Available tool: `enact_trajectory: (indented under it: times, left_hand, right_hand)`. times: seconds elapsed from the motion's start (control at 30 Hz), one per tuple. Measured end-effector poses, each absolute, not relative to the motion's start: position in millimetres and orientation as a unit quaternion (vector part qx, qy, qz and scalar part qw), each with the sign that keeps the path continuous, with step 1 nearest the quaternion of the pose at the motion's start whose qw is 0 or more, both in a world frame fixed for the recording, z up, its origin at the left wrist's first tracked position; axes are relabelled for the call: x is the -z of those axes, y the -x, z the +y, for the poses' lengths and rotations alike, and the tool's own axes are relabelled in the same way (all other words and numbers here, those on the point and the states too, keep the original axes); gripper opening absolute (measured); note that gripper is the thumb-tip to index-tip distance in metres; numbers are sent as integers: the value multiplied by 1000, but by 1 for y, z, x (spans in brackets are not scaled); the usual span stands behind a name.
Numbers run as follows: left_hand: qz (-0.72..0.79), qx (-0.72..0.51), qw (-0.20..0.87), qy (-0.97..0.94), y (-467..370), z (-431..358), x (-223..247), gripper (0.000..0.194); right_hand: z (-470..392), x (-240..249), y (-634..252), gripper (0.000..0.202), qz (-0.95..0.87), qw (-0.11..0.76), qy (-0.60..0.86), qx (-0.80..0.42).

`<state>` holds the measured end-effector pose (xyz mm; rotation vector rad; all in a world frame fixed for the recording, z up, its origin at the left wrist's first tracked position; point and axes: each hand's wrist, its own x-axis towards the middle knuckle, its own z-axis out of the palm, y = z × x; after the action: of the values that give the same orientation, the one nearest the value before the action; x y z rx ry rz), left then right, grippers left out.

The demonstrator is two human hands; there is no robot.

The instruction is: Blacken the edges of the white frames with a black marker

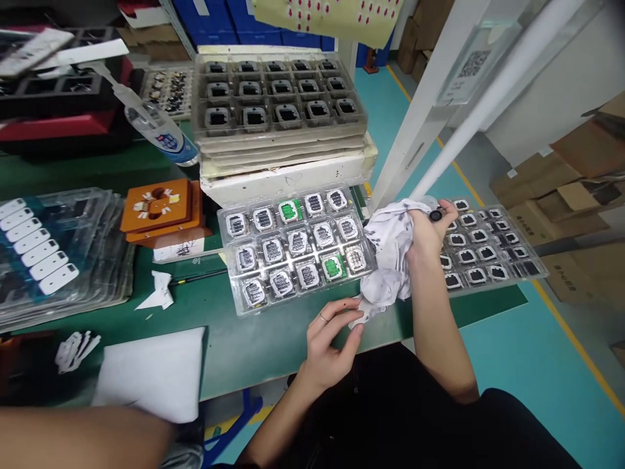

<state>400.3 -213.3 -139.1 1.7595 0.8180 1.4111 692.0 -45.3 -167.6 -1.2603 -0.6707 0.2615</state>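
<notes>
My left hand (332,342) is beside the lower corner of a stained white cloth (390,254), its bent fingers apart and their tips touching the cloth's edge. My right hand (430,228) is closed on a small black round part (435,215) at the cloth's upper right. To the left of the cloth lies a clear tray (237,296) of square frames, two of them with green boards (289,210). Another clear tray (530,277), filled with dark square parts, is partly hidden behind my right hand and forearm.
Stacked trays (283,146) stand behind the clear tray. An orange fixture (156,208), a bottle (163,133) and a white foam sheet (151,371) are on the left. A white post (424,104) rises at the back right. Another person's forearm (83,436) enters bottom left.
</notes>
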Motion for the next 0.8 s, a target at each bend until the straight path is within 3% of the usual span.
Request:
enact_trajectory:
  times: [0.3, 0.4, 0.53, 0.7, 0.8]
  left_hand:
    - [320, -573, 333, -677, -399, -213, 143, 18]
    - [323, -579, 334, -670, -397, -214, 148, 15]
    - [327, -603, 312, -657, -399, -208, 141, 23]
    - [337, -563, 150, -740, -414, -187, 107, 57]
    - [318, -541, 88, -773, -421, -175, 97, 41]
  right_hand:
    - [-59, 150, -680, 89, -265, 770, 578, -49]
    - [-90, 129, -668, 72, -341, 752, 563, 46]
    - [-132, 109, -646, 32, -490, 706, 499, 113]
    - [-166, 121, -631, 34, -537, 677, 487, 126]
    - [-180, 128, -632, 33, -581, 651, 469, 138]
